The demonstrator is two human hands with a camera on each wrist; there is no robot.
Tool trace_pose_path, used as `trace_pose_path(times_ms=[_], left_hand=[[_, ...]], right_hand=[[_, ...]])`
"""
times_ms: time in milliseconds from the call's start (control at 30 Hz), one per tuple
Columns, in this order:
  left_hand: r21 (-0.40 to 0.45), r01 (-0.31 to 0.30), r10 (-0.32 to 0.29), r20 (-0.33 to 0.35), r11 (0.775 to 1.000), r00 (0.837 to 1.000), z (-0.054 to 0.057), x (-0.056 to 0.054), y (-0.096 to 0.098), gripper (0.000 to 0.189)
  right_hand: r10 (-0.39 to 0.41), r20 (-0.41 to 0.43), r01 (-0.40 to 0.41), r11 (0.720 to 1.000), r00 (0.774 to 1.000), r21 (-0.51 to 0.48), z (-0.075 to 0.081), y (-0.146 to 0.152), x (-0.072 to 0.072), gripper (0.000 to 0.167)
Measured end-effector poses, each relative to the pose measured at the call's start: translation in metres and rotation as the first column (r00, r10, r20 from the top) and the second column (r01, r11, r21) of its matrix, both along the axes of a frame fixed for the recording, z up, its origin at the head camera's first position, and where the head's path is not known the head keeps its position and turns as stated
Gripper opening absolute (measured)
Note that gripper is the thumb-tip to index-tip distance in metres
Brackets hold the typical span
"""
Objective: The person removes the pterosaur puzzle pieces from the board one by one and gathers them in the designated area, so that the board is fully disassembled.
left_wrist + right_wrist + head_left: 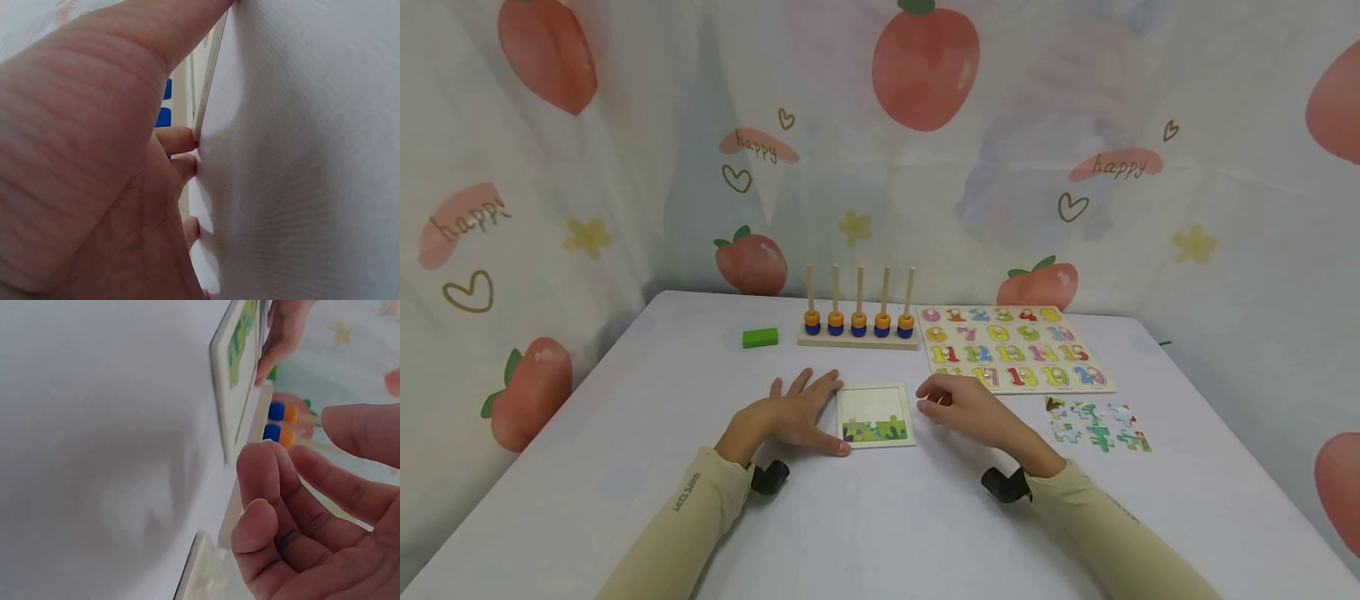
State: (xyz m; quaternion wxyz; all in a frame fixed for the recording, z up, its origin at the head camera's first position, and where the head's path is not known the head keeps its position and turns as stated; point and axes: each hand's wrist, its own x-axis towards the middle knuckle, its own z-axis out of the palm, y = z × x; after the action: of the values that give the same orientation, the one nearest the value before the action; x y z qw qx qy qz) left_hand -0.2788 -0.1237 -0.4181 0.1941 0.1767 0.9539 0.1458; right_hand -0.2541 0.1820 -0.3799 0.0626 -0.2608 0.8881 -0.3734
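- Note the frame (pixel 871 403), flat on the table (pixel 850 533) between both hands, with seated pieces (pixel 876 430) along the near side and a bare far part; step in hand, as judged: puzzle fitting.
- Observe the left hand (pixel 793 414): fingers spread and nearly straight, thumb at the near left corner, forefinger at the far left corner; touching the frame only, gripping nothing.
- Compare the right hand (pixel 966 406), just beside the frame's right edge: fingers loosely bent, thumb apart, nothing visible in hold.
- Locate the loose pieces (pixel 1100 437) farther right, on the near side of the number board (pixel 1007 343).
- For a good fit, probably best: brace the frame with the left hand, lift one piece by the sides, match colours against the seated pieces, align tabs with sockets, press flat without forcing.
- Read "happy" three times on the backdrop (pixel 925 183).
- On the number board, read 11, 12, 18 and 20, among others.
- On the left sleeve (pixel 685 508), apparently "Lets Slim"; on the right sleeve (pixel 1105 517), writing too small to tell.
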Motion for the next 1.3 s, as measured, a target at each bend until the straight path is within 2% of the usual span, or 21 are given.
trace_pose_path(times_ms=[333,533,767,933,1033,1133,1300], left_hand=[[-0.01,-0.002,0.002,0.005,1.0,1.0,-0.001,-0.002,-0.001,0.124],[0.005,0.0,0.0,-0.006,1.0,1.0,0.006,0.005,0.0,0.118],[0.018,-0.009,0.009,-0.007,1.0,1.0,-0.007,-0.004,-0.003,0.121],[0.025,-0.002,0.002,-0.006,1.0,1.0,0.007,0.006,-0.001,0.119],[0.027,0.001,-0.001,-0.004,1.0,1.0,0.012,0.01,-0.001,0.117],[0.024,0.003,-0.003,0.001,1.0,1.0,0.013,0.011,-0.001,0.116],[0.02,0.01,-0.01,-0.003,1.0,1.0,0.014,0.01,-0.001,0.115]], right_hand=[[0.1,-0.006,-0.1,0.994,0.995,0.04,0.007,-0.035,0.0,0.025],[0.163,-0.006,-0.162,0.985,0.987,0.055,0.009,-0.05,-0.003,0.027],[0.208,0.017,-0.209,0.976,0.978,0.059,0.008,-0.063,-0.008,0.027],[0.228,0.033,-0.229,0.971,0.973,0.07,0.002,-0.072,-0.012,0.027],[0.246,0.011,-0.246,0.965,0.969,0.092,-0.002,-0.076,-0.014,0.028],[0.259,-0.01,-0.256,0.959,0.966,0.124,-0.006,-0.079,-0.015,0.03],[0.229,0.028,-0.23,0.962,0.973,0.15,-0.008,-0.086,-0.014,0.029]])
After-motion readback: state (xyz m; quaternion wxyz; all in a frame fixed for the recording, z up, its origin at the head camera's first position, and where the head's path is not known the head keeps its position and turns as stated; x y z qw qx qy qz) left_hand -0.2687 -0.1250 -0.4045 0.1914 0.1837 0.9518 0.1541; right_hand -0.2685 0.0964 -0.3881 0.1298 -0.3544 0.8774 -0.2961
